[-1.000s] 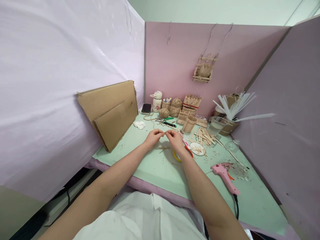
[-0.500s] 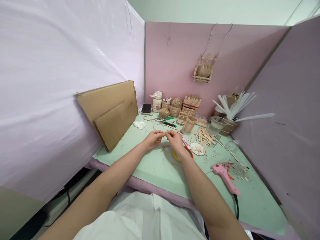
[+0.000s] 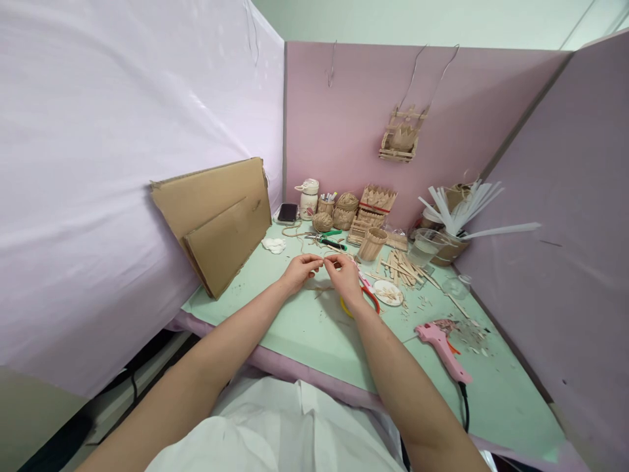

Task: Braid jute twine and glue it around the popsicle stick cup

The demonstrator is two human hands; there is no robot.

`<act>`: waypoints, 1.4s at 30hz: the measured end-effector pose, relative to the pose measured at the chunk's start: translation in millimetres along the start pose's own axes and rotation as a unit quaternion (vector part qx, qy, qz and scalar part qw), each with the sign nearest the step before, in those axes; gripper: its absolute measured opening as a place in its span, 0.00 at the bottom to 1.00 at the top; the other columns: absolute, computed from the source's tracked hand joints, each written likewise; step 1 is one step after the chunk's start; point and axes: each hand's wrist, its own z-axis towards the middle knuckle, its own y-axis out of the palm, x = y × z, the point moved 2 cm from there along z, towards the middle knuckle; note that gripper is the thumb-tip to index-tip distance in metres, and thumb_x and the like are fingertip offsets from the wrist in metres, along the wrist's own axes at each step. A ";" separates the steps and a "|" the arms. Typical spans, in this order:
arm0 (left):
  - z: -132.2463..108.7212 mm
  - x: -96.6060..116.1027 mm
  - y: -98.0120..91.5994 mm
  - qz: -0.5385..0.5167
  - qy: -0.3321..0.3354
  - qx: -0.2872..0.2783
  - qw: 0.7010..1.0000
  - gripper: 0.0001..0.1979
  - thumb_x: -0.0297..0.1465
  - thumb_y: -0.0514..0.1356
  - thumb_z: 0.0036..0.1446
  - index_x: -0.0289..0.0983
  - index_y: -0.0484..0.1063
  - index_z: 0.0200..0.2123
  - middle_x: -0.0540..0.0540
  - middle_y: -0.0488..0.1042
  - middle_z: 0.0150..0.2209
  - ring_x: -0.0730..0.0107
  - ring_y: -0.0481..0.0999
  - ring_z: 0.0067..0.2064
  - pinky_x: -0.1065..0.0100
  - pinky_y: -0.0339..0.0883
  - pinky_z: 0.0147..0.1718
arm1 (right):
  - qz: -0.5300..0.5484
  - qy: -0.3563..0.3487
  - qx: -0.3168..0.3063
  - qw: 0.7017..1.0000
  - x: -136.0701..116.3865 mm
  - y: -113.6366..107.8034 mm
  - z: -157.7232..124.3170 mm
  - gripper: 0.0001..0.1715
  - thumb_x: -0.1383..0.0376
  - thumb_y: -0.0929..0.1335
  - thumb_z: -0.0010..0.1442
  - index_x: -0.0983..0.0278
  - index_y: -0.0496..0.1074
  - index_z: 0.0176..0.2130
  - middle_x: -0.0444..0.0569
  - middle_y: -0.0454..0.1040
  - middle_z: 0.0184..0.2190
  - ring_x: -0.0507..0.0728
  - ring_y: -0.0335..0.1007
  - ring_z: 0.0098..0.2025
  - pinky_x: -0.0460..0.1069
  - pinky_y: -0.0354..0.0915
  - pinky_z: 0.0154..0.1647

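Above the middle of the table, my left hand (image 3: pixel 299 273) and my right hand (image 3: pixel 344 275) meet fingertip to fingertip, each closed in a pinch. A thin strand of twine (image 3: pixel 301 244) runs from the table toward my left fingers; the bit between the fingertips is tiny and mostly hidden. Short twine pieces (image 3: pixel 322 288) lie under the hands. Partly covered by my right wrist are scissors (image 3: pixel 372 298) with red and yellow handles. Behind the hands lie green-handled pliers (image 3: pixel 334 244) and a ball of twine (image 3: pixel 322 222).
A stick-covered cup (image 3: pixel 372 244), loose wooden sticks (image 3: pixel 405 269) and a white dish (image 3: pixel 388 293) stand to the right. Nearer lies a pink glue gun (image 3: pixel 442 347) with its cord. Cardboard sheets (image 3: pixel 226 229) lean at the left. Plastic cups and glue sticks (image 3: pixel 464 206) fill the back right corner.
Both hands have shifted very slightly, still pinched together at the same spot. Everything else on the table stays where it was.
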 end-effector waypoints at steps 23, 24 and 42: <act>2.5 -3.6 1.5 -0.131 -0.077 -0.083 0.985 0.14 0.32 0.68 0.41 0.33 0.73 0.33 0.48 0.72 0.28 0.79 0.69 0.28 0.76 0.58 0.25 | 0.356 0.242 -0.079 0.899 12.6 9.1 4.2 0.16 0.56 0.72 0.42 0.62 0.70 0.29 0.41 0.66 0.23 0.48 0.60 0.27 0.43 0.55 0.25; 1.6 -2.9 2.3 -0.132 -0.082 -0.082 0.984 0.14 0.33 0.68 0.42 0.33 0.73 0.33 0.47 0.73 0.29 0.78 0.70 0.29 0.75 0.60 0.26 | 0.352 0.238 -0.076 0.902 11.8 8.4 4.4 0.16 0.55 0.72 0.42 0.62 0.70 0.29 0.41 0.67 0.24 0.48 0.61 0.27 0.43 0.55 0.25; -2.2 0.3 6.6 -0.020 -0.020 -0.055 0.998 0.15 0.37 0.67 0.39 0.34 0.73 0.30 0.50 0.68 0.26 0.79 0.64 0.27 0.72 0.54 0.26 | 0.199 0.161 -0.055 0.965 11.2 4.6 5.0 0.16 0.54 0.69 0.45 0.64 0.70 0.27 0.43 0.69 0.24 0.49 0.59 0.25 0.44 0.56 0.24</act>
